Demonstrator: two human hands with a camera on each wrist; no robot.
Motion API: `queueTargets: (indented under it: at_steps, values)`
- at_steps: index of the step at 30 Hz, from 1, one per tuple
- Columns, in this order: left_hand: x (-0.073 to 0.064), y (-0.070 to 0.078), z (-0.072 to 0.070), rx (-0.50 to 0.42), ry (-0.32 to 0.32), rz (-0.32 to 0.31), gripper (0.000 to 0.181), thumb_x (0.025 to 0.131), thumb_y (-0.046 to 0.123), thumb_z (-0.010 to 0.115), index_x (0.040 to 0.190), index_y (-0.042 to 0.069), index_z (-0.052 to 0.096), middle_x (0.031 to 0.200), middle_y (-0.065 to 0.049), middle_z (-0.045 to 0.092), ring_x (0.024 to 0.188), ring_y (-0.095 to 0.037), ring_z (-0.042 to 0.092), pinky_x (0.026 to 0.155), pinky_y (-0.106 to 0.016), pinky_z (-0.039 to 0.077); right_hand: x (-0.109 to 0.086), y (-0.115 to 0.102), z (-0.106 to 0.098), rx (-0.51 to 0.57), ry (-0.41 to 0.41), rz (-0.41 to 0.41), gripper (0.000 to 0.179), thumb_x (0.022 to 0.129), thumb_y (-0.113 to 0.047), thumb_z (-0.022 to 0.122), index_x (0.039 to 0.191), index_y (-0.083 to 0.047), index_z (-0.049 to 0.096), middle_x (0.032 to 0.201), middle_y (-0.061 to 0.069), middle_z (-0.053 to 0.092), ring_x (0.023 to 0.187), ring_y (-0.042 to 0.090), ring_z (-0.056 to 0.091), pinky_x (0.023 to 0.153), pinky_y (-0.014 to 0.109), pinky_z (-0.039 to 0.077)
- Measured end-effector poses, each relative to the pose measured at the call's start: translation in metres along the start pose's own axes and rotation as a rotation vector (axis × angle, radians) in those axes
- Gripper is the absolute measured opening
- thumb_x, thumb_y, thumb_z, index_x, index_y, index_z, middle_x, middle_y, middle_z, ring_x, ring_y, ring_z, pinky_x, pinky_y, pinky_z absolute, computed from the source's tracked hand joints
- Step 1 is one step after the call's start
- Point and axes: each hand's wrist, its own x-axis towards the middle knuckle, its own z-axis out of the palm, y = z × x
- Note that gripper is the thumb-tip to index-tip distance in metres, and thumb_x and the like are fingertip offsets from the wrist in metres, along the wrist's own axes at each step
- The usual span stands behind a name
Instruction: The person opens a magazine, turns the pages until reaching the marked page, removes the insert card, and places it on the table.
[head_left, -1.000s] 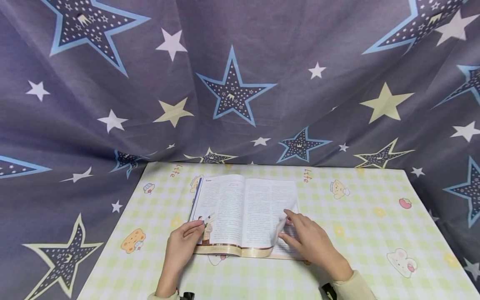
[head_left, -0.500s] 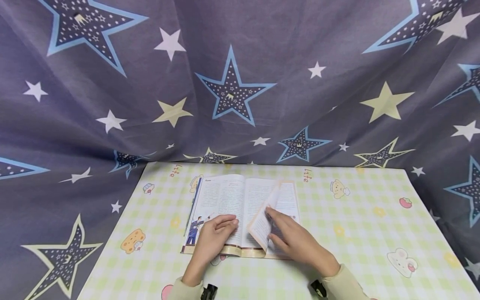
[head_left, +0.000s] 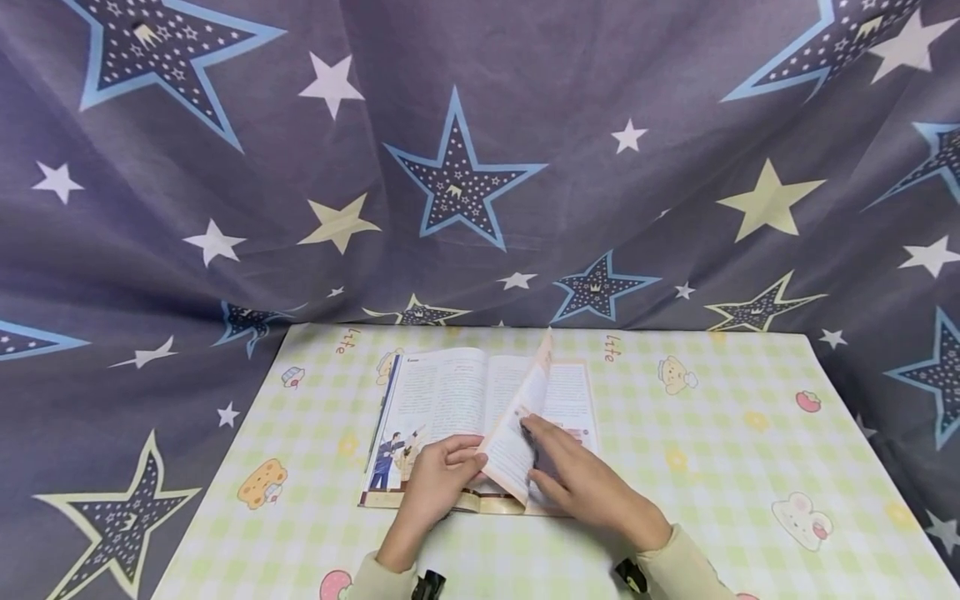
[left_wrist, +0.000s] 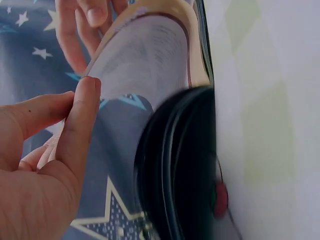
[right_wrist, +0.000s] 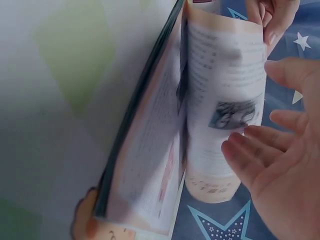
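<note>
A book lies open on the table, with printed columns and a drawing of a figure in blue at its lower left. One page stands raised and curved over the right half. At this page's left edge, my left hand pinches the paper between thumb and finger. My right hand is behind the page, fingers extended and fingertips against it. From the right wrist view, the raised page shows text and a small dark picture, and the right fingers are spread beside it.
The table wears a green-and-white checked cloth with cartoon prints. Behind it hangs a dark curtain covered in stars. Black wrist devices sit by both light sleeves.
My left hand has moved right from the book's left edge to the page and now pinches it. The page has risen and swung leftward, with my right hand following.
</note>
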Motion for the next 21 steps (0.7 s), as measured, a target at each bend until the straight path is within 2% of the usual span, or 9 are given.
queueTargets:
  at_steps: [5, 8, 11, 15, 21]
  values:
    - [-0.005, -0.003, -0.024, 0.045, 0.135, -0.02, 0.028, 0.091, 0.003, 0.071, 0.117, -0.009, 0.067, 0.095, -0.017, 0.074, 0.082, -0.024, 0.074, 0.072, -0.028, 0.06, -0.002, 0.002, 0.002, -0.084, 0.009, 0.005, 0.077, 0.092, -0.031, 0.074, 0.152, 0.001, 0.037, 0.152, 0.022, 0.04, 0.14, 0.034, 0.039, 0.114, 0.048, 0.033]
    - [-0.01, -0.005, -0.044, 0.097, 0.239, -0.045, 0.027, 0.091, 0.003, 0.072, 0.116, -0.007, 0.069, 0.093, -0.014, 0.075, 0.079, -0.02, 0.074, 0.07, -0.027, 0.06, -0.004, 0.004, 0.004, -0.15, -0.069, 0.003, 0.08, 0.087, -0.036, 0.078, 0.148, 0.002, 0.042, 0.149, 0.024, 0.043, 0.137, 0.041, 0.04, 0.113, 0.053, 0.034]
    - [-0.017, -0.007, -0.062, 0.102, 0.315, -0.085, 0.027, 0.091, 0.0, 0.071, 0.117, -0.007, 0.068, 0.095, -0.016, 0.074, 0.079, -0.02, 0.074, 0.07, -0.027, 0.06, -0.006, 0.005, 0.007, -0.188, -0.194, 0.014, 0.085, 0.084, -0.041, 0.079, 0.148, 0.002, 0.042, 0.15, 0.025, 0.041, 0.139, 0.045, 0.036, 0.113, 0.056, 0.031]
    - [-0.027, -0.01, -0.083, 0.119, 0.368, -0.138, 0.029, 0.092, 0.001, 0.07, 0.12, -0.006, 0.067, 0.098, -0.017, 0.074, 0.079, -0.022, 0.074, 0.071, -0.027, 0.06, -0.008, 0.005, 0.009, -0.195, -0.305, 0.057, 0.089, 0.084, -0.045, 0.079, 0.151, -0.002, 0.039, 0.154, 0.024, 0.036, 0.142, 0.045, 0.031, 0.115, 0.057, 0.029]
    - [-0.038, -0.011, -0.101, 0.173, 0.408, -0.196, 0.03, 0.093, 0.007, 0.071, 0.122, -0.001, 0.067, 0.1, -0.015, 0.074, 0.079, -0.019, 0.074, 0.071, -0.024, 0.06, -0.008, 0.004, 0.008, -0.199, -0.319, 0.054, 0.083, 0.085, -0.043, 0.079, 0.15, -0.006, 0.043, 0.153, 0.022, 0.038, 0.141, 0.043, 0.034, 0.113, 0.058, 0.03]
